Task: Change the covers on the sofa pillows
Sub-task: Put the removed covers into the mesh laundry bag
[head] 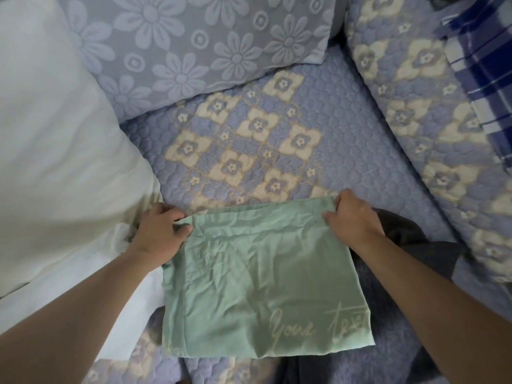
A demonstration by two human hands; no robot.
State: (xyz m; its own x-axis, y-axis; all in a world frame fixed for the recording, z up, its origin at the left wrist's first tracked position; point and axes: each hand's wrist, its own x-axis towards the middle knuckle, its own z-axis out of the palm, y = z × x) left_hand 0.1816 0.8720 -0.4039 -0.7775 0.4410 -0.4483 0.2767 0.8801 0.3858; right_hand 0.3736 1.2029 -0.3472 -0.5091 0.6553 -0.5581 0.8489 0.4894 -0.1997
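Observation:
A mint-green pillow cover with pale script lettering lies flat and wrinkled on the sofa seat. My left hand pinches its far left corner. My right hand pinches its far right corner. A bare white pillow lies at the left, touching my left wrist. A dark grey cloth lies under my right forearm, partly hidden by the green cover.
A blue pillow with raised flowers leans at the back. The sofa's quilted armrest runs along the right, with a blue plaid blanket over it. White fabric lies under my left forearm.

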